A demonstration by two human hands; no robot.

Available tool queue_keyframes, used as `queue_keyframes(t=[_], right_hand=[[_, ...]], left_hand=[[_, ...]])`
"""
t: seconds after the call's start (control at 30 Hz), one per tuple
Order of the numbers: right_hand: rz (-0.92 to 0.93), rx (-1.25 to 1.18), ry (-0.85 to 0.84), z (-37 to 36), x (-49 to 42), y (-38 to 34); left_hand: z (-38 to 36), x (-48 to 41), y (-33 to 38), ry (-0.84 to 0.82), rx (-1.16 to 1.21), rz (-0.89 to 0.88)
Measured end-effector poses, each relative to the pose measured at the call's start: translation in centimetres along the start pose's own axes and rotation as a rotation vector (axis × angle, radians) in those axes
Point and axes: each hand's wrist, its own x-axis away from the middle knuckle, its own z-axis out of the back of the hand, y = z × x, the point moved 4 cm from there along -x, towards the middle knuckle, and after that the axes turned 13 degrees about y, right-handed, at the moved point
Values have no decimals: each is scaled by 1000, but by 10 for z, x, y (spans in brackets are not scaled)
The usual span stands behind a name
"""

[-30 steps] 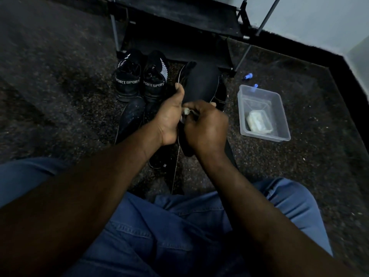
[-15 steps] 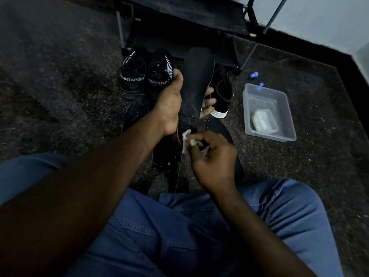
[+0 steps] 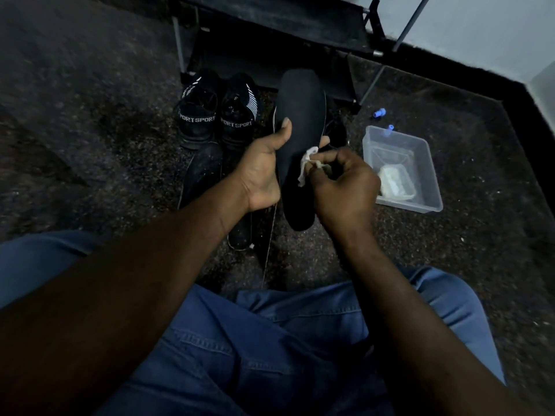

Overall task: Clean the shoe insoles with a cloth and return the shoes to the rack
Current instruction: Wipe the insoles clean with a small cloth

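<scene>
Gripping the black insole (image 3: pixel 300 121) mid-length in the left hand (image 3: pixel 261 175), far end toward the rack (image 3: pixel 270 22), near end toward the lap, and pinching the white cloth (image 3: pixel 306 166) in the right hand (image 3: pixel 345 187) against its right edge, poised for lengthwise wiping.

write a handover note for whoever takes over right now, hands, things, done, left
Left hand holds the insole, thumb on its face.
Right hand pinches the cloth against the insole.
SPORT shoes stand on the floor before the rack; another shoe is behind the insole; dark flat pieces lie below the left hand. Tub is on the right.
Done: wiping under way; how many insoles are clean cannot be told.
Left: finish wiping, refit insoles, put shoes on the rack.
</scene>
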Motion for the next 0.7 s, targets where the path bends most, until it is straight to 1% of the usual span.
queue_keyframes(t=[0.1, 0.2, 0.33, 0.43, 0.5, 0.57, 0.63, 0.7], right_hand=[[109, 100, 5, -9, -8, -2], [119, 198, 23, -12, -16, 2], [162, 227, 20, -16, -13, 2], [170, 209, 27, -19, -3, -2], [195, 178, 1, -23, 5, -8], [297, 156, -52, -27, 14, -15], [430, 244, -81, -27, 17, -15], [497, 363, -64, -23, 12, -8]], left_hand=[[-2, 0, -2, 25, 56, -22], [-2, -2, -2, 42, 77, -42], [1, -6, -3, 48, 75, -22], [2, -7, -8, 55, 53, -11], [4, -7, -11, 53, 25, 2], [5, -8, -12, 50, 4, 2], [5, -8, -13, 43, 0, 3], [2, -7, -17, 54, -8, 14]])
